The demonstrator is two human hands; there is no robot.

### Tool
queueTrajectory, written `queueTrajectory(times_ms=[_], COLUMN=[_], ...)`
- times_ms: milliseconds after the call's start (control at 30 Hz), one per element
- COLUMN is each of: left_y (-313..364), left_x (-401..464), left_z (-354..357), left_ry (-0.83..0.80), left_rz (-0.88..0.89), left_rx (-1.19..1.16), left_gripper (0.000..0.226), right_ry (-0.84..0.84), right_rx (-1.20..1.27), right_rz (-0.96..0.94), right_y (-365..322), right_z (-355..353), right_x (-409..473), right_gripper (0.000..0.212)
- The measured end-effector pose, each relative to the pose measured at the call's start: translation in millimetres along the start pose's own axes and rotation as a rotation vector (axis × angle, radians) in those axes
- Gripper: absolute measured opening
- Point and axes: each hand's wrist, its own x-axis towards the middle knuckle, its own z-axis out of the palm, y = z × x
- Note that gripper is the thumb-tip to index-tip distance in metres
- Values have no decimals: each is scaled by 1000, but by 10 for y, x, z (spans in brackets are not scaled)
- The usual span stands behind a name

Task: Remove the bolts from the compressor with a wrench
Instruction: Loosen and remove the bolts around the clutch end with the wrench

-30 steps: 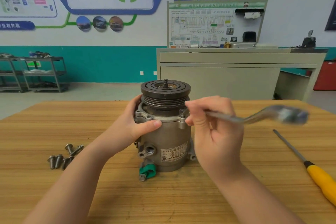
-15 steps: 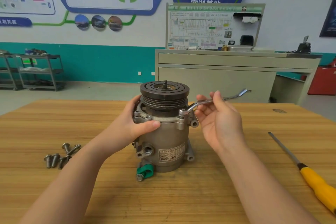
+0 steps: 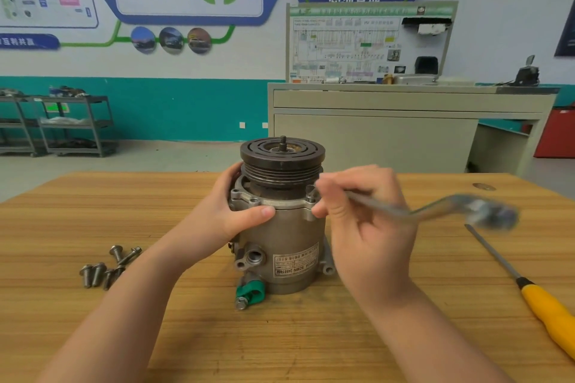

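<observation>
A grey compressor [image 3: 292,246] with a dark pulley on top stands upright on the wooden table [image 3: 186,336]. My left hand [image 3: 230,211] grips its left side at the flange, thumb across the front. My right hand [image 3: 364,214] holds a bent metal wrench [image 3: 435,210] right of the flange; the wrench's far end points right and is blurred by motion. The wrench end near the flange is hidden by my fingers. Several removed bolts [image 3: 107,267] lie on the table to the left.
A yellow-handled screwdriver [image 3: 529,286] lies at the table's right. A green clip [image 3: 250,292] sticks out at the compressor's base. Behind the table stand a grey bench [image 3: 389,130] with a display board and shelving racks [image 3: 71,124] at the left.
The wrench handle swung from pointing back-right, above the hand, round toward the right and lower, and my right hand turned with it. My left hand stayed on the compressor.
</observation>
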Motion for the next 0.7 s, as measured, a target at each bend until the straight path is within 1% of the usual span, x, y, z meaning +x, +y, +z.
queueTrajectory(times_ms=[67, 133, 200, 233, 267, 333, 367, 433, 467, 500, 533, 567, 633, 700], left_y=[-14, -37, -41, -30, -18, -6, -4, -5, -10, -13, -14, -13, -6, 0], left_x=[9, 22, 20, 14, 8, 8, 10, 12, 14, 15, 18, 19, 18, 15], left_z=[9, 13, 12, 13, 13, 10, 10, 14, 16, 15, 16, 16, 12, 8], left_ry=[2, 14, 10, 5, 2, 0, -1, -3, -2, -1, -2, -3, -5, -5], left_rz=[13, 20, 6, -2, -8, -5, 2, 8, 9, 7, 4, 3, 6, 4], left_rx=[-2, -9, -25, -25, -20, -20, -26, -32, -30, -27, -26, -28, -37, -39], left_gripper=[104, 95, 101, 107, 111, 112, 109, 103, 100, 98, 96, 96, 98, 100], right_ry=[-82, -109, -75, -4, 79, 287, 358, 422, 437, 462, 486, 498, 470, 388], right_rx=[-106, -153, -140, -85, 22, 241, 351, 593, 695, 761, 783, 748, 547, 366], right_rz=[-134, -185, -151, -72, 58, 422, 615, 939, 1026, 1051, 1017, 948, 765, 583], right_y=[14, 49, 27, 10, 2, 12, 53, 161, 202, 231, 231, 223, 180, 130], right_z=[14, 25, 32, 45, 42, 37, 18, -55, -92, -115, -131, -143, -149, -126], right_x=[-50, -103, -105, -105, -92, 7, 57, 162, 203, 227, 236, 230, 213, 187], right_gripper=[16, 25, 8, 15, 19, 20, 20, 18, 17, 17, 17, 17, 14, 11])
